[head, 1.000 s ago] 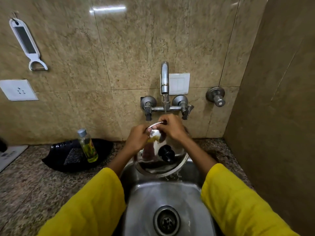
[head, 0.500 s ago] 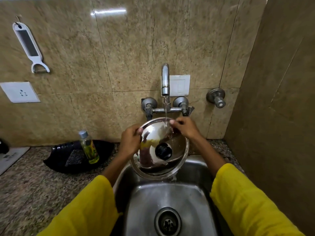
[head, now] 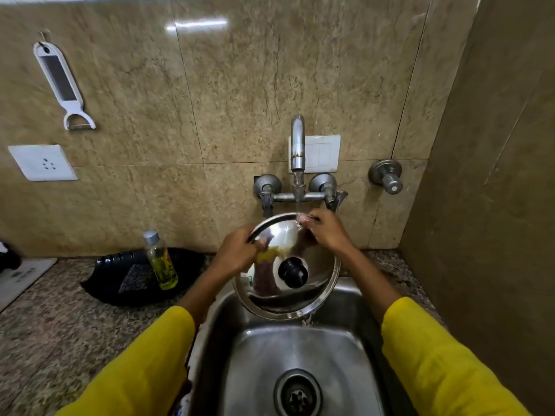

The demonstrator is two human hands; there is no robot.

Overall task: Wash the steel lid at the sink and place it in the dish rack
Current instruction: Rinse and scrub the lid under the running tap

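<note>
Nearest the camera, two yellow sleeves (head: 444,364) frame the steel sink (head: 300,355), whose drain (head: 297,393) lies well below the fingers and toward the person. Above the basin the steel lid (head: 288,265) is held tilted, its domed top and black knob (head: 292,271) facing the camera, its lower rim hanging over the sink with water running off it. The left hand (head: 234,256) is curled closed around the lid's left rim, fingers wrapped over the edge; something yellowish shows just beside those fingers, but whether it is a scrubber or only a reflection of the sleeve cannot be told. The right hand (head: 327,232) pinches the upper right rim, fingertips bent and closed on the edge right where the stream lands. Just above those fingertips the tap (head: 297,145) runs, with its two valve handles behind. Off to the left of the left hand, a bottle of yellow-green liquid (head: 160,261) stands against a black tray (head: 135,274) on the counter. The step in hand looks like rinsing; the next move would likely call for turning the lid so the water reaches the rest of it, keeping a firm hold on the wet rim. The lid's underside is hidden, and no dish rack is in view.
</note>
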